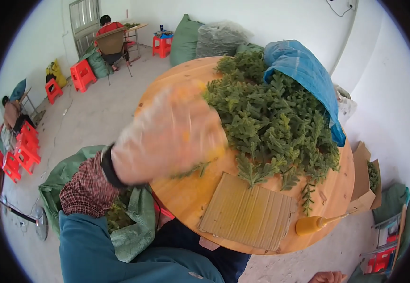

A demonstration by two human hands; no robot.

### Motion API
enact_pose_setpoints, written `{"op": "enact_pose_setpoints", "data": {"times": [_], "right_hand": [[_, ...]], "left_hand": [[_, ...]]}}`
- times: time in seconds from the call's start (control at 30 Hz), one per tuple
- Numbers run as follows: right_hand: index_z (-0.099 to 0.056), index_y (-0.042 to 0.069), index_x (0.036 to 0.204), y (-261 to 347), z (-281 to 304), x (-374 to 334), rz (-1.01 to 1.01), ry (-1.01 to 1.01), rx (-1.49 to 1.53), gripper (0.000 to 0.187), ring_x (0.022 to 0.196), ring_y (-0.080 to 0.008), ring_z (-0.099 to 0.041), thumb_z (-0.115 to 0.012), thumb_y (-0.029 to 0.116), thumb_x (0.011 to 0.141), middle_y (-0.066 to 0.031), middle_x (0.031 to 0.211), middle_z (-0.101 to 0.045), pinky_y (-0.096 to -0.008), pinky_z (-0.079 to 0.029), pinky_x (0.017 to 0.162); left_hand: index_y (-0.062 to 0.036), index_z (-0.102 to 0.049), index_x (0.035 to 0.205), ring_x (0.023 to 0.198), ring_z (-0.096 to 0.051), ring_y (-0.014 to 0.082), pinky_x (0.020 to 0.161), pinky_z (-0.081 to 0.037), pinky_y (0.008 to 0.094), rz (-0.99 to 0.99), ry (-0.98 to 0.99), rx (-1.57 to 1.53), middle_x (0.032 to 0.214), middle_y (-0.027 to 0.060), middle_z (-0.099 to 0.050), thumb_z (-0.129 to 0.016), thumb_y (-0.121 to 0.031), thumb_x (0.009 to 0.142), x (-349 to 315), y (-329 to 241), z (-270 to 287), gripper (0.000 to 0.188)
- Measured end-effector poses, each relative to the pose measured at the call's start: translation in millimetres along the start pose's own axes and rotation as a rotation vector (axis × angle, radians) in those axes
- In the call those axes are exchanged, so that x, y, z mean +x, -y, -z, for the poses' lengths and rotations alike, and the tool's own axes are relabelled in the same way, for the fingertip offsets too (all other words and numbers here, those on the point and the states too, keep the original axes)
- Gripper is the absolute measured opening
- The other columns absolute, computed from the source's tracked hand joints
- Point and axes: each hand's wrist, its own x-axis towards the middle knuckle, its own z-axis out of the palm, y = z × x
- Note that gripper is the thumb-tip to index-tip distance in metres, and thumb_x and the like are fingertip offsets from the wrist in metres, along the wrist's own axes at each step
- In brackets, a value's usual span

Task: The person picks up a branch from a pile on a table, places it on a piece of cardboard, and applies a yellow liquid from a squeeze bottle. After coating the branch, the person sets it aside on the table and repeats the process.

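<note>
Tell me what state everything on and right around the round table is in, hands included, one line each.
Left hand: raised over the table, blurred; grip unclear
Right hand: cut off by lower edge; grip unclear
Greenery: loosely heaped
Blue bag: open, greenery spilling out
Cardboard sheet: flat, yellow-stained
Yellow bottle: lying on its side
Green sack: open, greenery inside
Cardboard box: open, greenery inside

Small workshop, wooden table [179, 195] heaped with green sprigs [266, 118], stuffed sacks [185, 42], red stools [83, 74], co-worker [109, 27] seated at second table [141, 26]
</note>
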Motion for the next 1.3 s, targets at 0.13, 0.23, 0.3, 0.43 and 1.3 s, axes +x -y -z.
{"op": "enact_pose_setpoints", "data": {"times": [0.13, 0.23, 0.3, 0.43, 1.3], "right_hand": [[-0.057, 0.003, 0.123, 57.5, 82.7, 34.2, 0.058, -0.237, -1.095, 0.04, 0.089, -0.0261, -0.067, -0.071, 0.01, 0.086, -0.01, 0.103, -0.065, -0.0322, -0.054, 0.078], [-0.056, 0.0, 0.111, -36.6, 77.9, 34.0, 0.424, 0.154, -2.161, 0.035, 0.064, -0.0182, -0.058, -0.056, 0.034, 0.101, -0.0138, 0.082, -0.063, -0.0306, -0.048, 0.067], [-0.053, 0.0, 0.117, -35.0, 77.1, 38.4, 0.396, 0.231, -2.296, 0.044, 0.066, -0.0195, -0.058, -0.056, 0.039, 0.1, -0.0153, 0.087, -0.062, -0.0304, -0.047, 0.067], [-0.047, -0.001, 0.13, -24.5, 77.8, 50.0, 0.175, 0.329, -2.548, 0.056, 0.079, -0.0223, -0.06, -0.062, 0.038, 0.093, -0.015, 0.102, -0.062, -0.031, -0.047, 0.073], [-0.043, -0.002, 0.134, -17.8, 66.7, -21.1, -0.01, -0.196, -1.32, 0.073, 0.074, -0.0187, -0.06, -0.068, 0.048, 0.088, -0.0135, 0.111, -0.059, -0.0268, -0.047, 0.063]], "left_hand": [[-0.0075, -0.061, 0.102, 0.097, -0.059, 0.0318, 0.101, -0.04, 0.0448, 0.093, 0.281, 0.063, 0.099, 0.0103, -0.061, -0.061, -0.02, 0.085, -63.5, 52.6, -73.8, 0.021], [-0.0062, -0.063, 0.112, 0.087, -0.062, 0.0355, 0.095, -0.044, 0.0411, 0.118, 0.366, -0.285, 0.104, 0.0128, -0.064, -0.056, -0.021, 0.09, -106.6, 69.1, -132.3, 0.027], [-0.0059, -0.066, 0.107, 0.084, -0.062, 0.036, 0.085, -0.048, 0.0407, 0.323, 0.701, -0.571, 0.096, 0.0165, -0.065, -0.058, -0.024, 0.09, -111.2, 73.9, -156.1, 0.026], [-0.0065, -0.069, 0.101, 0.086, -0.062, 0.0341, 0.077, -0.05, 0.0418, 0.682, 0.398, -0.716, 0.089, 0.016, -0.066, -0.059, -0.026, 0.089, -103.6, 88.3, -180.4, 0.025], [-0.0112, -0.058, 0.101, 0.08, -0.057, 0.0172, 0.076, -0.044, 0.0314, -0.213, -0.042, -0.285, 0.084, 0.0026, -0.052, -0.059, -0.023, 0.089, 1.3, -86.6, -90.5, 0.017]]}}
